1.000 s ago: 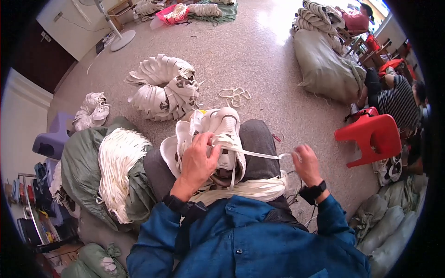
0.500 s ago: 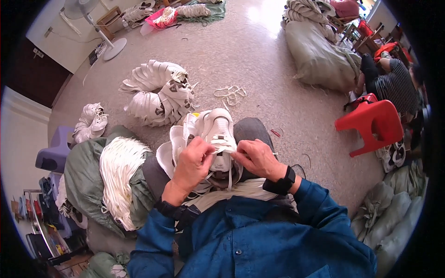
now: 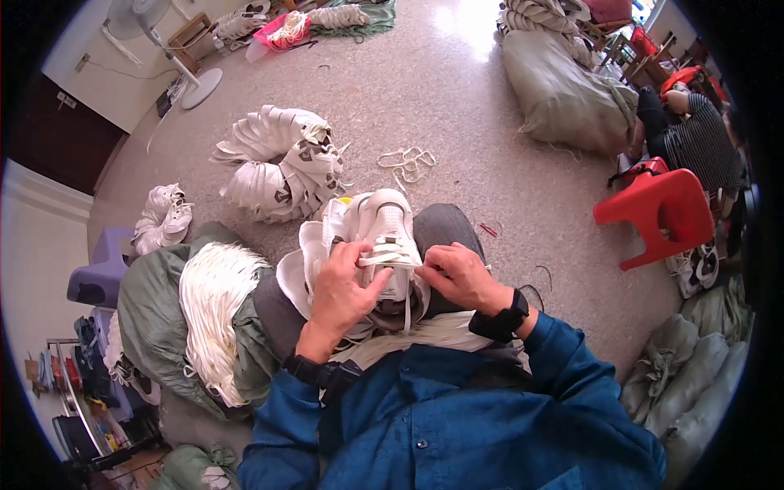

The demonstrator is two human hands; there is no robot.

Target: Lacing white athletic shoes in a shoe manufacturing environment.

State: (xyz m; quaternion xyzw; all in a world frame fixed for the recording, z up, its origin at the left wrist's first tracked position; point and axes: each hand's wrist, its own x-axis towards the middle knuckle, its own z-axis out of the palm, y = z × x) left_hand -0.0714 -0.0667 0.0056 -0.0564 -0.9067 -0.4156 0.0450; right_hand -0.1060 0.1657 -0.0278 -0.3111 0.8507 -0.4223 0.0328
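A white shoe (image 3: 385,220) rests on my lap, toe pointing away from me, with white lace (image 3: 394,255) threaded across its upper. At the shoe's left edge, my left hand (image 3: 336,286) has thumb and forefinger apart, on either side of a lace strand. My right hand (image 3: 459,276) is closed at the right edge, its fingertips pinching the shoelace. One lace end hangs down over the shoe's opening. More white shoe uppers (image 3: 310,245) are bunched to its left. A bundle of white laces (image 3: 437,333) lies across my lap.
Stacked white shoes (image 3: 278,167) sit on the floor ahead, beside a loose lace (image 3: 408,163). At left are a green sack (image 3: 151,302) with laces (image 3: 216,302) and a purple stool (image 3: 98,269). At right stand a red stool (image 3: 657,212), a large sack (image 3: 563,94) and a seated person (image 3: 702,143).
My left thumb and forefinger have spread from a pinch at the lace. My right hand stays closed by the shoe's right edge, shifted slightly right.
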